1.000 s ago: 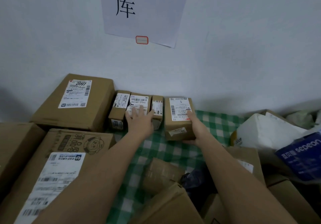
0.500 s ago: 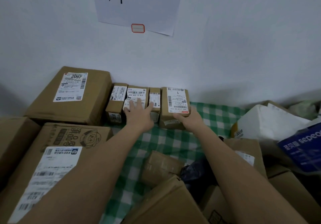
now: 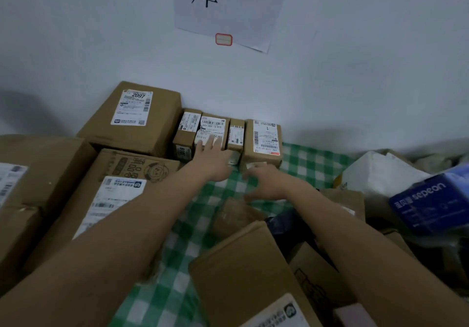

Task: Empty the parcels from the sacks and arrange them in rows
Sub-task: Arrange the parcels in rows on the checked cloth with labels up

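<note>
Four small brown cardboard parcels with white labels [image 3: 228, 136] stand in a row against the white wall [image 3: 355, 72], on a green-and-white checked cloth [image 3: 299, 164]. The left hand [image 3: 214, 159] rests with straight fingers on the second parcel. The right hand [image 3: 266, 183] hovers just before the rightmost parcel, fingers loosely spread; it seems to hold nothing, though it is blurred.

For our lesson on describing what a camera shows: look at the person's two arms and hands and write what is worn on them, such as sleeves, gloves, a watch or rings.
Both arms are bare as far as the picture shows: no sleeves in view. The left hand and the right hand wear no gloves. No watch, band or bracelet shows at either wrist. No ring can be made out on the fingers, though they are a little blurred.
</note>
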